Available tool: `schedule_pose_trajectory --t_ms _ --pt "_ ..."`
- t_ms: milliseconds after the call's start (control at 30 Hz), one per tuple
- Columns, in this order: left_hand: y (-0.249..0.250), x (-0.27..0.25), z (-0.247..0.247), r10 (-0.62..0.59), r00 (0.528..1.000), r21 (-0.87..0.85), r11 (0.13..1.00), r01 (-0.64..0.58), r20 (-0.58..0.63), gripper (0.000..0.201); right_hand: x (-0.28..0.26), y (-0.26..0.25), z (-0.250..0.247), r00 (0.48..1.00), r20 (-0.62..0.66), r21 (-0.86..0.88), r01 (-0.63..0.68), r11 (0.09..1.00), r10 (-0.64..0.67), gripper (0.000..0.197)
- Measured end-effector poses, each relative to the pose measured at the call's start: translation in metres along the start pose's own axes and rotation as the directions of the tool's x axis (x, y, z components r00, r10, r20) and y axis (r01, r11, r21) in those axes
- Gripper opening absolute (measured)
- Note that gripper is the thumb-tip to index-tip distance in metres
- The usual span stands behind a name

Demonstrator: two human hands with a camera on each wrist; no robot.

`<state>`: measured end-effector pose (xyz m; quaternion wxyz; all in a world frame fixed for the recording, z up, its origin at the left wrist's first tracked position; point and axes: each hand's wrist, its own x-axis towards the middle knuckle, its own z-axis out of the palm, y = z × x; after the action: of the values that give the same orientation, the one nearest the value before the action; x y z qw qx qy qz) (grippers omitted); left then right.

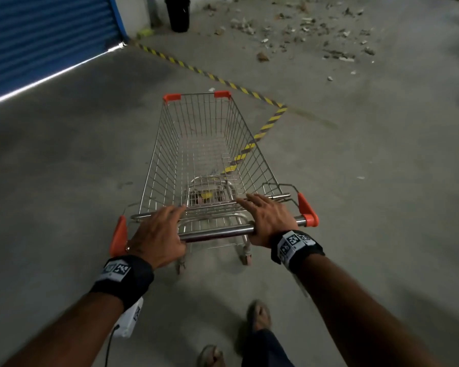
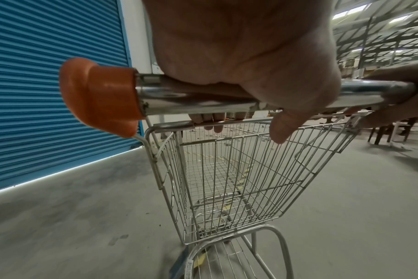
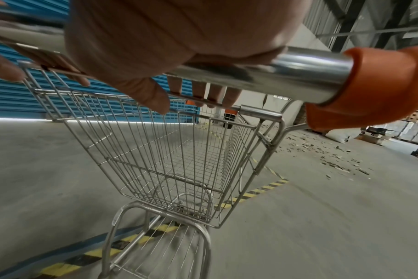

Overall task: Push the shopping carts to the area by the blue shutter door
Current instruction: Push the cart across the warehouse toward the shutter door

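An empty wire shopping cart (image 1: 204,144) with orange corner caps stands on the concrete floor, its nose pointing toward the striped floor tape. My left hand (image 1: 157,234) presses its palm on the left part of the chrome handle bar (image 1: 217,230), fingers stretched forward onto the basket's rear rim. My right hand (image 1: 268,221) lies the same way on the right part. The left wrist view shows the left hand (image 2: 246,56) flat over the bar (image 2: 198,102), thumb hanging loose. The right hand (image 3: 167,37) does likewise. The blue shutter door (image 1: 37,41) is ahead on the left.
Yellow-black hazard tape (image 1: 215,76) runs across the floor ahead and bends under the cart. A black bin (image 1: 177,13) stands by the wall past the shutter. Rubble (image 1: 316,30) litters the floor at far right. My sandalled foot (image 1: 260,316) is behind the cart.
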<state>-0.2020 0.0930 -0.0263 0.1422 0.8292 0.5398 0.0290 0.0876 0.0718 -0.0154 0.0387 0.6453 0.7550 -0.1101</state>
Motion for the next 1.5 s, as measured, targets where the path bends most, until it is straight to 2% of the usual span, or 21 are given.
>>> schedule_pose_trajectory --t_ms 367,533,667,1067,1500 --pt "-0.029 0.177 -0.026 -0.143 0.989 -0.011 0.99 0.143 -0.038 0.098 0.202 0.073 -0.045 0.99 -0.017 -0.042 0.142 0.989 -0.143 0.089" --pt "-0.041 0.247 -0.036 -0.205 0.978 -0.029 0.978 0.204 -0.035 0.102 0.277 0.1 -0.064 0.984 0.033 -0.035 0.175 0.984 -0.174 0.094" --pt "-0.05 0.292 -0.049 -0.241 0.97 -0.028 0.97 0.241 -0.011 0.103 0.325 0.114 -0.075 0.981 0.019 -0.046 0.194 0.98 -0.193 0.092" --pt "-0.073 0.376 -0.066 -0.261 0.965 -0.041 0.965 0.26 -0.034 0.1 0.419 0.136 -0.1 0.971 0.046 -0.055 0.235 0.97 -0.233 0.095" --pt "-0.087 0.421 -0.071 -0.242 0.964 -0.047 0.97 0.238 -0.108 0.09 0.473 0.149 -0.099 0.974 -0.01 -0.12 0.223 0.967 -0.226 0.098"
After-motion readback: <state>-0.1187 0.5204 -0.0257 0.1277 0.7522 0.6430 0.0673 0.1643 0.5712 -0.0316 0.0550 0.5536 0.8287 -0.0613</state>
